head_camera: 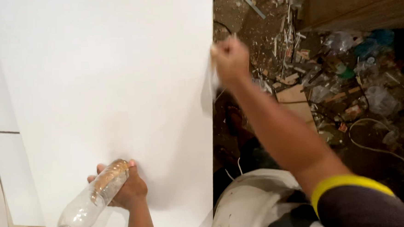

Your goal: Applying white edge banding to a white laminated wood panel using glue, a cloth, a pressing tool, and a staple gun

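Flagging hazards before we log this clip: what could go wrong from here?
1. The left hand holds a clear plastic bottle with brownish liquid over the white panel; a drip may stain it.
2. The right hand grips the panel's edge, blurred; it could slip.
3. Scrap litter and a cable on the floor: possible trip hazard.

The person's left hand (128,192) is bare, and the forearm behind it is also bare down to the lower edge of the view, with no sleeve, watch or ring to see. The right hand (230,61) is bare too, a little blurred. The right forearm is uncovered up to a dark sleeve (368,210), which ends in a bright yellow cuff (346,184).
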